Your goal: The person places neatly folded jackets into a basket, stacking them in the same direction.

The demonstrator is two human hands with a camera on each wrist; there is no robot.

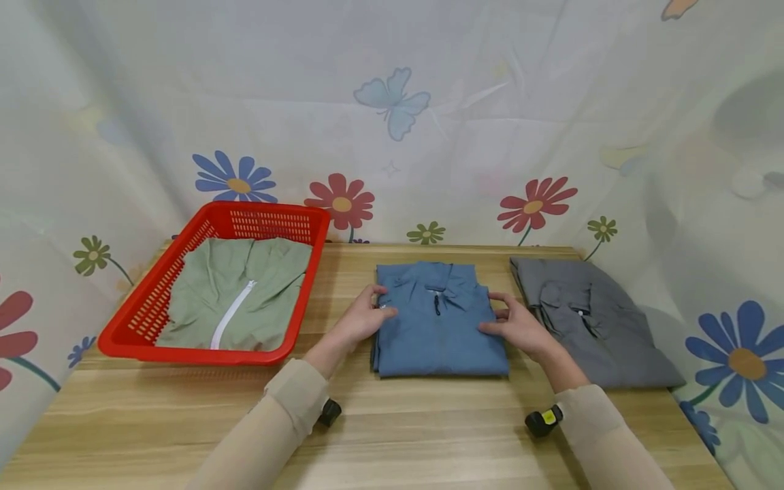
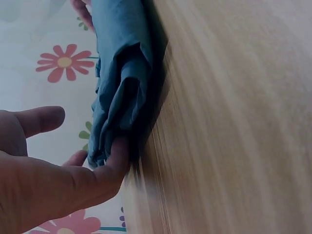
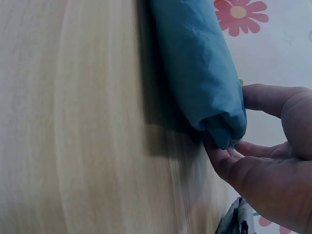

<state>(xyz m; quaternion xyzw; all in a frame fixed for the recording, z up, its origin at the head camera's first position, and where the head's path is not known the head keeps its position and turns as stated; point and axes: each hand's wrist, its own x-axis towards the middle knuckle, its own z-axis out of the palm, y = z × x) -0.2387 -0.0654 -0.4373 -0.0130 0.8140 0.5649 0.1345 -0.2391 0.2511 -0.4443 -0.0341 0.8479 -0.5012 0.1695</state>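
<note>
A folded blue jacket (image 1: 442, 333) lies on the table, its collar and dark zip pull facing up. My left hand (image 1: 365, 316) is at its left edge. In the left wrist view, fingers (image 2: 117, 163) of that hand touch the layered folds low down, while the thumb (image 2: 44, 120) stands apart from the cloth. At the opposite edge my right hand (image 1: 520, 327) pinches the jacket. The right wrist view shows its thumb (image 3: 265, 99) against the top and its fingers (image 3: 222, 158) tucked under the side.
To the left stands a red basket (image 1: 316, 272) with a green jacket (image 1: 202, 292) with a white zip in it. A folded grey jacket (image 1: 612, 340) lies on the right, close to my right hand. Behind the wooden table (image 1: 429, 435) hangs a flowered curtain (image 1: 465, 150).
</note>
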